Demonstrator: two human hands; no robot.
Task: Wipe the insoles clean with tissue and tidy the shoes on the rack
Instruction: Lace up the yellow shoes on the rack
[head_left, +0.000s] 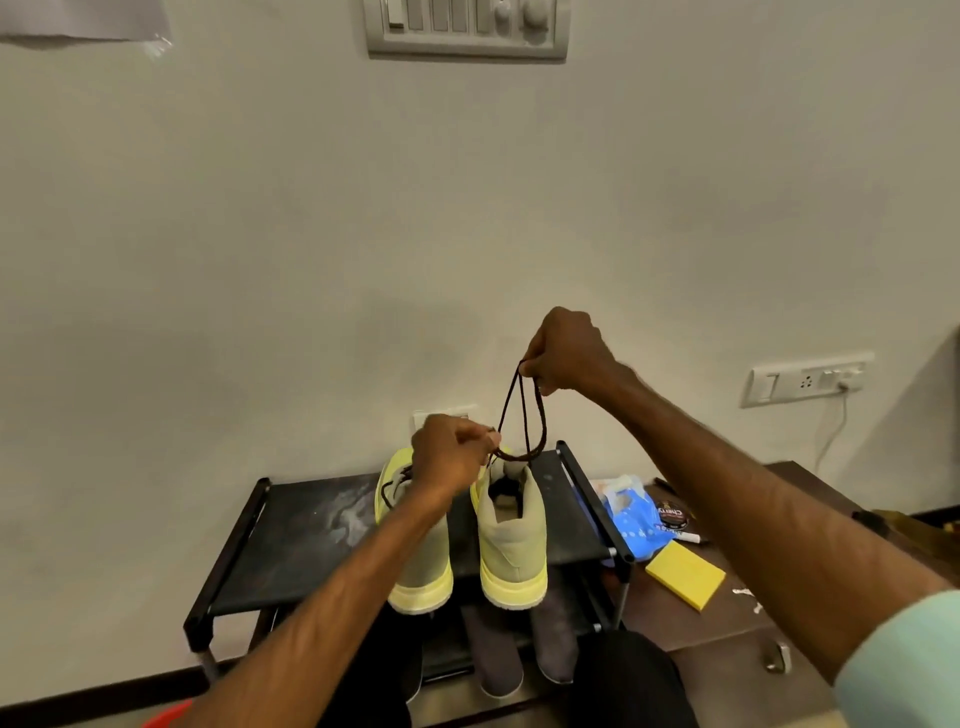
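Starting at the far left, I see a sliver of something red (169, 717) at the near edge, then the black shoe rack (311, 519) against the wall, its top shelf smeared with pale dust. A switch panel (465, 26) sits high on the wall above it. On the rack's lower shelf lie two dark grey shapes (493, 654), perhaps insoles, though the shadow keeps me from being sure. Right of the rack, a wooden cabinet (727, 623) carries a blue plastic bag (631, 519), a round polish tin (672, 514) just beside it, and a yellow sponge (685, 574) nearer to me. A wall socket (808, 382) is beyond.

The two yellow-green shoes stand side by side on the top shelf, heels toward me, pale yellow soles at the near edge. My left forearm crosses the left shoe (421, 577) and hides most of its opening. My left hand (452, 457) sits just above the shoes, fingers curled, pinching the dark lace (524, 415) low down. The right shoe (511, 551) shows its open collar and dark inside. My right hand (566, 353) is higher and to the right, fisted round the lace's upper end.
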